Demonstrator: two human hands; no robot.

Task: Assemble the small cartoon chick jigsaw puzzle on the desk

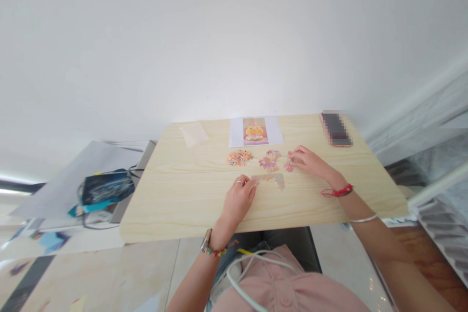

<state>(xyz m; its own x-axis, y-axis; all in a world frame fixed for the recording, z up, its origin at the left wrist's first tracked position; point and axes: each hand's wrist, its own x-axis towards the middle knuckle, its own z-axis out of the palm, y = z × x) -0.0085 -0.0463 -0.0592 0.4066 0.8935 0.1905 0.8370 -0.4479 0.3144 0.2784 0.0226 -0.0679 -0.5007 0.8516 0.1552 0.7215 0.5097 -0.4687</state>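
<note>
My left hand [238, 197] is closed at the left end of a joined strip of jigsaw puzzle pieces [268, 177], its fingertips pinching the end piece. The strip turns downward at its right end. To the right, my right hand [309, 160] has its thumb and fingers drawn together on a small group of pinkish puzzle pieces [288, 165]; its fingertips partly hide the piece there. Between the hands and a little farther back lies a pile of pink and purple pieces [269, 160]. Another pile, of yellow and orange pieces [239, 157], lies to its left.
A printed picture sheet [256, 131] with an orange figure lies at the table's back edge, against the wall. A phone [336, 129] rests at the back right, a thin translucent bag [193, 134] at the back left. A black bag [107, 187] sits left of the wooden table [175, 204].
</note>
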